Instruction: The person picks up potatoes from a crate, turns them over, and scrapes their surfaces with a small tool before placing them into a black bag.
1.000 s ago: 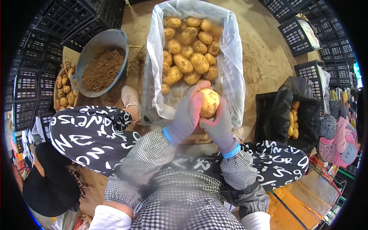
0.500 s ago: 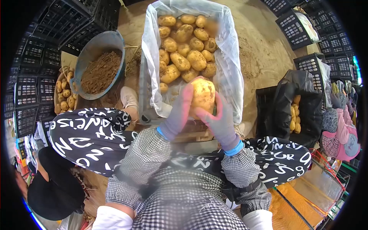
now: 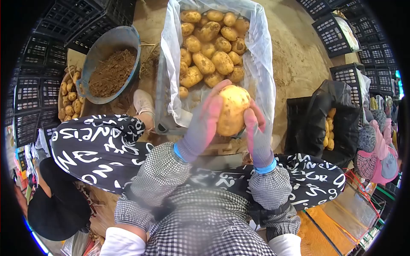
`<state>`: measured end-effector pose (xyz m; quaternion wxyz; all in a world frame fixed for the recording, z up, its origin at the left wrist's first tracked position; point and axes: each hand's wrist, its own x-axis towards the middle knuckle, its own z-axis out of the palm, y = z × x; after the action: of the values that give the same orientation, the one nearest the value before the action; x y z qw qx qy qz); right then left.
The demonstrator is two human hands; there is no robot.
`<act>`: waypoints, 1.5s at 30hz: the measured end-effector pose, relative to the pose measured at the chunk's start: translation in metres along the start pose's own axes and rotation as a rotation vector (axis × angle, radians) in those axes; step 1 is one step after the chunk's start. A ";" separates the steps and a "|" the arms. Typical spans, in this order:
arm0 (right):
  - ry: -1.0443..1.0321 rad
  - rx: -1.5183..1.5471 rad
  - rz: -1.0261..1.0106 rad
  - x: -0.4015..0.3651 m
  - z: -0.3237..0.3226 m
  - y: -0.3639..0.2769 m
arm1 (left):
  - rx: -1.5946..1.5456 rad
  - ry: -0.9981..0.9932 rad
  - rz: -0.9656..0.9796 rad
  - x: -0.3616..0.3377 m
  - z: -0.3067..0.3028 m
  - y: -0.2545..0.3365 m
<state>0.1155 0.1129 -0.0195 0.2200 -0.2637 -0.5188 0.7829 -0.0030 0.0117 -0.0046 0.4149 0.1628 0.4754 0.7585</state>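
Observation:
A large yellow potato [image 3: 233, 112] is held up between both gloved hands over the near end of a crate. My left hand [image 3: 202, 121] is closed around its left side, fingers running up along the edge. On the right side, my right hand [image 3: 259, 132] presses fingertips and thumb against the skin. Just beyond, the crate [image 3: 163, 121] is lined with white plastic film [image 3: 261, 64]. Several loose potatoes [image 3: 209, 53] with soil marks lie piled toward its far end.
A blue tub of soil [image 3: 136, 55] stands at left, beside a basket of potatoes [image 3: 70, 100]. To the right, a black-lined crate [image 3: 299, 123] holds more potatoes. Black crates [image 3: 45, 59] are stacked at left. A person in pink [image 3: 380, 149] is at far right.
The potato has been turned and moved slightly right and nearer. My right hand has shifted from under it to its right side, its fingers now more upright.

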 end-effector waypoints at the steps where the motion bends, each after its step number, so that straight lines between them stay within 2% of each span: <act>1: 0.021 0.020 0.002 0.001 0.000 0.004 | 0.042 0.032 0.004 -0.002 0.002 -0.003; 4: 0.071 -0.116 0.026 0.002 -0.001 0.010 | 0.086 0.071 -0.032 -0.009 0.004 -0.008; 9: 0.030 -0.130 -0.015 0.005 -0.001 0.004 | -0.280 -0.089 -0.327 -0.006 -0.018 -0.011; 12: 0.034 -0.196 0.017 0.003 0.002 -0.007 | -0.379 -0.123 -0.276 -0.003 -0.024 -0.017; 14: 0.011 -0.207 -0.019 0.002 0.010 -0.010 | 0.303 -0.036 0.060 -0.001 -0.026 -0.032; 16: -0.042 -0.164 -0.132 0.000 0.019 -0.009 | 0.529 0.036 0.157 -0.001 -0.019 -0.032; 18: -0.059 -0.105 -0.022 -0.003 0.019 -0.017 | 0.299 0.091 0.014 -0.006 -0.014 -0.028; 21: -0.047 -0.073 0.034 -0.004 0.019 -0.012 | 0.364 0.070 0.036 -0.005 -0.015 -0.029; 24: -0.006 0.038 0.086 -0.004 0.017 -0.010 | 0.597 0.017 0.071 0.000 -0.020 -0.023; 27: 0.075 0.173 0.070 -0.002 0.015 -0.010 | 0.254 0.020 -0.098 -0.002 -0.008 -0.005; 28: 0.104 0.214 0.050 0.000 0.015 -0.009 | 0.337 0.009 -0.057 -0.001 -0.010 -0.010; 30: 0.025 0.044 -0.015 0.003 0.003 -0.005 | 0.508 -0.013 0.022 0.004 -0.012 -0.016; 33: -0.039 -0.062 -0.030 0.006 0.000 -0.002 | 0.096 -0.109 -0.055 -0.009 0.008 -0.004; 34: -0.049 -0.073 -0.019 0.006 0.001 -0.001 | 0.098 -0.114 -0.101 -0.009 0.005 -0.004; 36: 0.049 -0.695 -0.340 0.005 -0.026 0.030 | 0.103 -0.124 -0.192 -0.006 -0.006 -0.003; 38: 0.152 -0.798 -0.397 0.007 -0.032 0.034 | -0.007 -0.085 -0.231 -0.005 -0.006 0.004; 41: 0.219 -0.329 -0.201 0.011 -0.010 -0.013 | -0.133 -0.045 -0.270 -0.004 -0.006 0.014; 45: 0.067 -0.142 -0.209 0.001 0.007 -0.023 | -0.141 -0.057 -0.376 -0.005 -0.009 0.019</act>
<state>0.1118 0.1175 0.0038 0.2982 -0.2493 -0.5900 0.7077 -0.0153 -0.0013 0.0081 0.5729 0.0631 0.4312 0.6941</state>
